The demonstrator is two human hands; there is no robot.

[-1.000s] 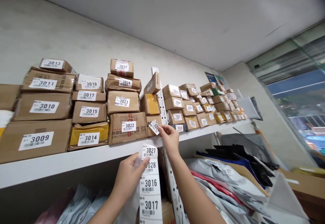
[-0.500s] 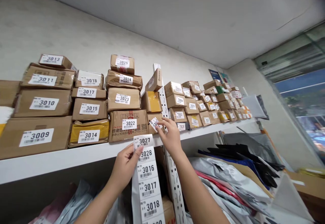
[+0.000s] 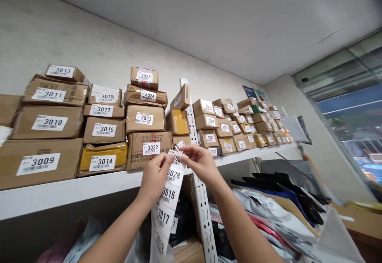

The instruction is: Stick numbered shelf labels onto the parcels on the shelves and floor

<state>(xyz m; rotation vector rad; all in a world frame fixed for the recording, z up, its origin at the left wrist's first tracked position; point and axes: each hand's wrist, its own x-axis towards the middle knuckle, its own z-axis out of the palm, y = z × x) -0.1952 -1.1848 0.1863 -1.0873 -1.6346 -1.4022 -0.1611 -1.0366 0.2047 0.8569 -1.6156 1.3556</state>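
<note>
A strip of numbered barcode labels [image 3: 168, 194] hangs down from my left hand [image 3: 155, 177], whose thumb pinches it near the top edge. My right hand [image 3: 200, 160] has its thumb and fingertips at the top label, which reads 302-something, its last digit covered. Below it the labels 3028, 3016 and 3017 show. Just behind the hands stands a small carton [image 3: 182, 139] with a tilted label, partly hidden. Above that sits a carton with a yellow patch [image 3: 180, 122]. To the left is the carton labelled 3022 [image 3: 150, 139].
Labelled cartons [image 3: 50, 123] are stacked along a white shelf [image 3: 74, 189], continuing to the right past a perforated upright [image 3: 203, 211]. Underneath lie plastic mailer bags [image 3: 268, 211] and another carton [image 3: 188, 251]. A window [image 3: 352, 123] is at the far right.
My right hand has come down from the small carton's label to the top of the strip. My left hand has raised the strip and moved it slightly right; the strip now tilts and curls.
</note>
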